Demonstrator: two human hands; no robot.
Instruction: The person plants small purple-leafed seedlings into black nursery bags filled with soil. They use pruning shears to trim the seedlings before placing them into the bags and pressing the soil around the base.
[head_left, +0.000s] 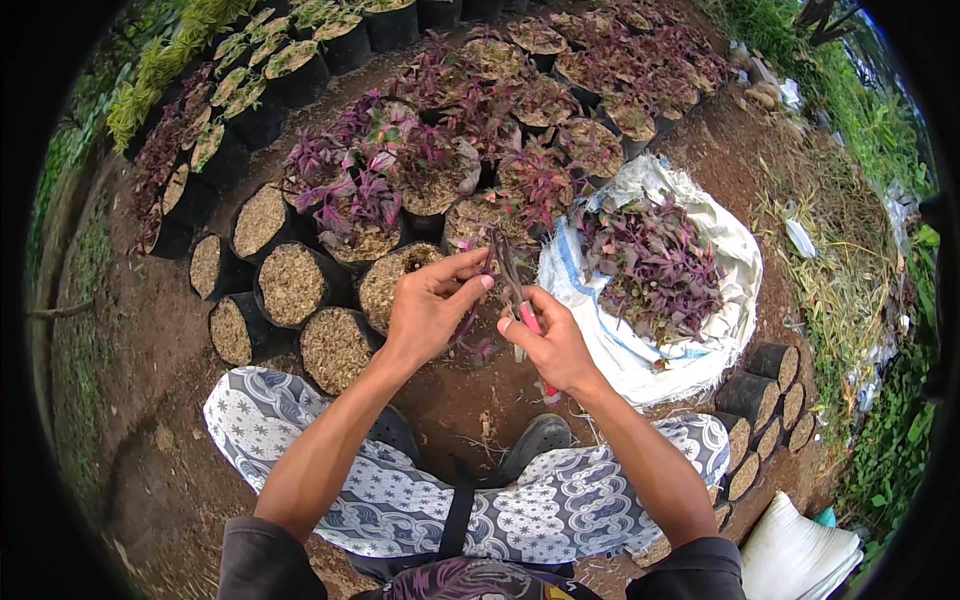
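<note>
My left hand (424, 311) pinches a thin purple plant cutting (469, 321) between thumb and fingers. Its stem rises past the fingertips, and a few purple leaves hang below the hand. In my right hand (553, 349) is a pair of pruning shears with red handles (531, 318). The dark blades point up beside the cutting; whether they touch the stem I cannot tell. To the right of that hand stands a white woven sack (731, 285) with its rim rolled down, full of purple-leaved cuttings (660, 262). Left of my left hand is a black grow bag of pale chippings (386, 289), with a hole in its surface.
Several chip-filled grow bags (291, 285) stand at left. Purple-leaved plants (517, 105) fill the bags ahead. Small filled bags (750, 397) lie on their sides at right, near a white filled sack (802, 551). Bare soil (442, 405) lies between my clogs (536, 442).
</note>
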